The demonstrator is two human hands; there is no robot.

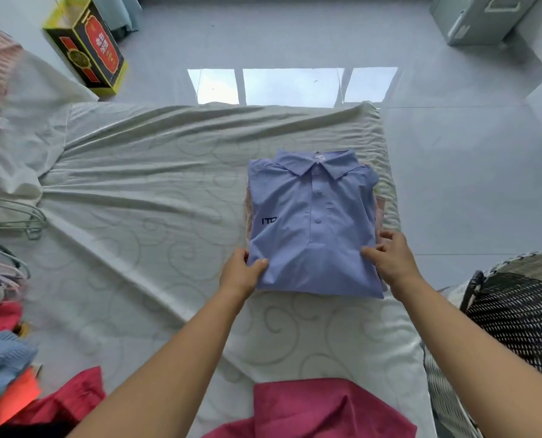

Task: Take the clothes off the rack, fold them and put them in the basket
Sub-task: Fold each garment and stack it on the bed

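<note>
Folded blue shirt is lying centre-right of frame on the bed, atop a pinkish folded pile. Left hand is pinching its lower left corner, right hand is gripping the lower right edge, both grips holding shirt. Basket is sitting lower right. Hangers and loose clothes are lying at left.

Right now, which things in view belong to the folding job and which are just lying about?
Part of the job:
folded blue polo shirt, gripped at its near corners by the left hand and right hand
woven basket
wire hangers
unfolded clothes pile

Lying about:
red and yellow box
grey cabinet
</note>
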